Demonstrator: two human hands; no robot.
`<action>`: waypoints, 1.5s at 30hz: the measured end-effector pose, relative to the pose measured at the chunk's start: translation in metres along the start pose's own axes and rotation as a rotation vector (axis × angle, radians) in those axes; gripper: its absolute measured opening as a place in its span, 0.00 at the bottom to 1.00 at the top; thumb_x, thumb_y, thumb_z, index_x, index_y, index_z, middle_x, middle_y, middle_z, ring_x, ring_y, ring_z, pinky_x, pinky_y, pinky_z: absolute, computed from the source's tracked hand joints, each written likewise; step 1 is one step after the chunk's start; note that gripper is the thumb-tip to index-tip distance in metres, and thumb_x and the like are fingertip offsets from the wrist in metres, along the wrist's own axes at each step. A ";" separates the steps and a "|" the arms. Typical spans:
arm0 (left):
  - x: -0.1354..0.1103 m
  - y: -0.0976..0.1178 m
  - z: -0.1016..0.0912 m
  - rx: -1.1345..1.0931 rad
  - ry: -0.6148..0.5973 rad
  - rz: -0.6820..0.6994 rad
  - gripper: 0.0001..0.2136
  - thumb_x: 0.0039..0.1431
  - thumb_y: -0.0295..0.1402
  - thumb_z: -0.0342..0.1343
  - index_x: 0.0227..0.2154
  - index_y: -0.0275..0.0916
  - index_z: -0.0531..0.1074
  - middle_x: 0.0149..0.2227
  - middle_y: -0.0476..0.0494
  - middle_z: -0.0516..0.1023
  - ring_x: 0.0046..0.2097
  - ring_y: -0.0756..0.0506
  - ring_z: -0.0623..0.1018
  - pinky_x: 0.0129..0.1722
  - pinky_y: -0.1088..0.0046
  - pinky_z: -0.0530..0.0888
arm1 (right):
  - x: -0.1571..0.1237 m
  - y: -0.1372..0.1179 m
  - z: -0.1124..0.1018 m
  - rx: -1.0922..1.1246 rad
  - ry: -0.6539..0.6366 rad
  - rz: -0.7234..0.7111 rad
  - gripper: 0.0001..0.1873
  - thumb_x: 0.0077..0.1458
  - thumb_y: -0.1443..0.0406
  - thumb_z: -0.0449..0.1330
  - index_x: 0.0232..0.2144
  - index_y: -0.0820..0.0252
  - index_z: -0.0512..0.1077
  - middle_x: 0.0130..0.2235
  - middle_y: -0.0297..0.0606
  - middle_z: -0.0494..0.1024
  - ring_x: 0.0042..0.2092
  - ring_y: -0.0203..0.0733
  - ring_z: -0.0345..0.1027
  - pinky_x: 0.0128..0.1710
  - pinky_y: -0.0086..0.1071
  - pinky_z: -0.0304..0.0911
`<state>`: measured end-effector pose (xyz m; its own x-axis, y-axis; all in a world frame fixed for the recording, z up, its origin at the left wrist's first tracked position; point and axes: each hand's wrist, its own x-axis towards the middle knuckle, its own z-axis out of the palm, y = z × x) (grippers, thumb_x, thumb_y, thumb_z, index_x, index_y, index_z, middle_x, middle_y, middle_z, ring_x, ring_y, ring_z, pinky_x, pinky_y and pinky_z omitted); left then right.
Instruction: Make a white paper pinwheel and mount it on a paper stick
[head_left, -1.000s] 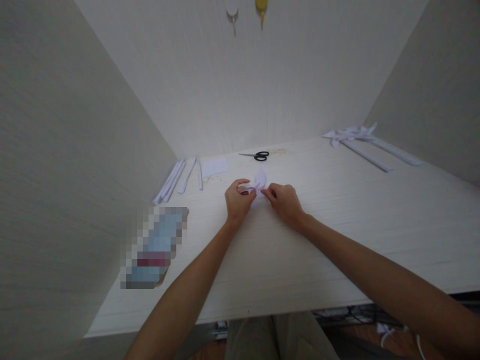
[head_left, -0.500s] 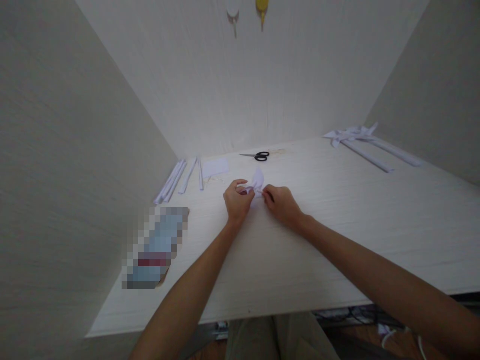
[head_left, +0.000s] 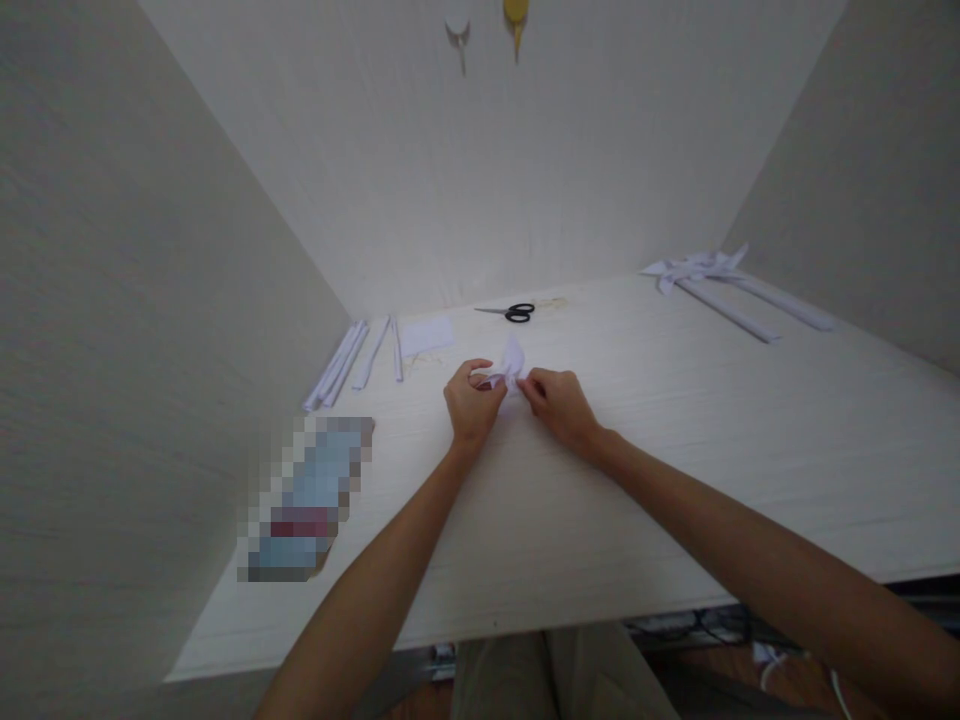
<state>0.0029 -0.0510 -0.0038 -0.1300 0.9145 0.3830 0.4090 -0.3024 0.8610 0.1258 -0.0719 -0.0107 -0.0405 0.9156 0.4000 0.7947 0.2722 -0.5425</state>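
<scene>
A small folded piece of white paper (head_left: pixel 511 358) sits at the middle of the white table (head_left: pixel 675 480). My left hand (head_left: pixel 471 402) pinches its left side, fingers curled round it. My right hand (head_left: pixel 558 404) pinches its right side with thumb and fingertips. The two hands nearly touch, and most of the paper is hidden behind them; only a pointed flap sticks up above the fingers.
Black-handled scissors (head_left: pixel 511 313) lie behind the hands. Several folded white paper strips (head_left: pixel 346 360) and a paper square (head_left: pixel 427 335) lie at the back left. Finished paper shapes with long stems (head_left: pixel 726 288) lie at the back right. A blurred-out object (head_left: pixel 307 497) lies at the left.
Both hands have shifted slightly left and closer together on the paper; the upright flap looks smaller. Nothing else on the table has moved.
</scene>
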 end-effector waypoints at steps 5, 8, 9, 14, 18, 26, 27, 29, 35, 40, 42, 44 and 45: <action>0.000 0.000 0.000 -0.004 -0.006 0.005 0.10 0.37 0.25 0.55 0.28 0.36 0.68 0.19 0.50 0.73 0.23 0.50 0.74 0.23 0.78 0.68 | -0.002 0.001 0.002 -0.029 0.051 -0.034 0.11 0.50 0.65 0.52 0.19 0.62 0.67 0.19 0.34 0.69 0.21 0.33 0.56 0.24 0.27 0.48; 0.000 0.001 0.000 0.002 -0.003 0.022 0.10 0.37 0.25 0.55 0.28 0.37 0.68 0.19 0.51 0.72 0.22 0.50 0.74 0.22 0.78 0.68 | -0.002 -0.002 0.001 -0.051 0.017 -0.015 0.13 0.51 0.65 0.51 0.18 0.62 0.66 0.18 0.34 0.68 0.20 0.32 0.55 0.23 0.27 0.46; -0.001 0.001 0.000 0.004 -0.003 0.023 0.10 0.37 0.25 0.55 0.28 0.37 0.68 0.18 0.52 0.72 0.22 0.50 0.74 0.22 0.78 0.68 | -0.002 -0.003 0.001 -0.061 0.006 -0.011 0.13 0.52 0.65 0.50 0.18 0.62 0.67 0.18 0.34 0.68 0.20 0.32 0.55 0.23 0.27 0.46; -0.001 0.001 0.001 0.006 -0.008 0.011 0.10 0.37 0.25 0.55 0.28 0.37 0.68 0.18 0.52 0.72 0.21 0.50 0.73 0.21 0.79 0.67 | -0.001 -0.004 -0.001 -0.045 -0.012 -0.011 0.16 0.54 0.64 0.48 0.19 0.62 0.67 0.17 0.34 0.67 0.20 0.33 0.56 0.23 0.27 0.46; -0.001 0.000 0.001 -0.025 -0.013 -0.004 0.10 0.37 0.24 0.55 0.28 0.37 0.68 0.20 0.50 0.73 0.22 0.50 0.74 0.22 0.78 0.68 | -0.001 0.000 0.000 -0.027 0.037 -0.061 0.11 0.51 0.65 0.51 0.21 0.63 0.68 0.19 0.35 0.69 0.21 0.33 0.57 0.24 0.27 0.47; -0.001 0.002 0.001 -0.034 -0.016 -0.020 0.10 0.37 0.25 0.55 0.28 0.36 0.68 0.19 0.51 0.73 0.23 0.50 0.74 0.21 0.78 0.68 | 0.000 0.001 0.001 -0.065 0.004 -0.012 0.17 0.54 0.63 0.48 0.19 0.62 0.67 0.20 0.37 0.71 0.22 0.34 0.58 0.24 0.28 0.47; -0.001 0.002 0.001 -0.033 -0.017 -0.014 0.10 0.37 0.25 0.56 0.28 0.37 0.68 0.19 0.51 0.73 0.23 0.50 0.74 0.22 0.78 0.69 | 0.000 0.000 0.000 -0.070 -0.003 -0.003 0.18 0.55 0.63 0.46 0.18 0.62 0.67 0.20 0.37 0.71 0.22 0.34 0.58 0.24 0.28 0.47; -0.001 0.001 0.001 -0.027 -0.018 -0.001 0.10 0.37 0.25 0.56 0.28 0.37 0.69 0.20 0.51 0.73 0.23 0.50 0.74 0.22 0.78 0.69 | 0.000 -0.001 -0.001 -0.063 -0.010 0.008 0.19 0.56 0.64 0.45 0.18 0.62 0.67 0.20 0.37 0.71 0.22 0.34 0.58 0.24 0.28 0.48; -0.001 0.000 0.001 -0.047 -0.028 -0.020 0.11 0.37 0.24 0.56 0.28 0.36 0.69 0.21 0.50 0.73 0.23 0.50 0.74 0.22 0.78 0.69 | -0.001 0.001 -0.001 -0.020 0.032 -0.025 0.11 0.52 0.64 0.51 0.22 0.62 0.67 0.21 0.35 0.71 0.23 0.33 0.59 0.24 0.26 0.49; -0.001 0.001 0.002 -0.049 -0.033 -0.026 0.10 0.37 0.24 0.56 0.28 0.35 0.69 0.19 0.51 0.73 0.22 0.51 0.73 0.20 0.79 0.68 | 0.000 0.003 0.002 -0.102 -0.004 -0.017 0.16 0.55 0.62 0.49 0.20 0.62 0.68 0.21 0.37 0.71 0.22 0.34 0.59 0.24 0.28 0.47; -0.001 0.002 0.002 -0.052 -0.037 -0.020 0.10 0.37 0.24 0.55 0.28 0.35 0.69 0.19 0.51 0.73 0.21 0.51 0.73 0.20 0.80 0.67 | 0.000 0.004 0.003 -0.108 -0.014 -0.024 0.18 0.56 0.63 0.46 0.20 0.63 0.69 0.22 0.38 0.72 0.23 0.35 0.59 0.24 0.28 0.47; -0.001 0.003 0.001 -0.051 -0.038 -0.015 0.10 0.37 0.24 0.55 0.28 0.35 0.69 0.19 0.50 0.73 0.21 0.51 0.73 0.20 0.80 0.67 | 0.001 0.004 0.003 -0.097 -0.012 -0.028 0.18 0.56 0.63 0.46 0.20 0.62 0.69 0.22 0.38 0.73 0.23 0.35 0.60 0.25 0.28 0.48; -0.001 0.003 0.001 -0.049 -0.037 -0.012 0.10 0.37 0.24 0.56 0.28 0.35 0.69 0.19 0.50 0.73 0.21 0.51 0.73 0.20 0.80 0.67 | 0.001 0.004 0.003 -0.089 -0.005 -0.024 0.17 0.56 0.63 0.47 0.20 0.62 0.68 0.22 0.37 0.72 0.22 0.34 0.59 0.24 0.28 0.48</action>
<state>0.0053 -0.0521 -0.0025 -0.1012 0.9272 0.3606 0.3624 -0.3032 0.8813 0.1272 -0.0692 -0.0152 -0.0630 0.9108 0.4080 0.8442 0.2667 -0.4650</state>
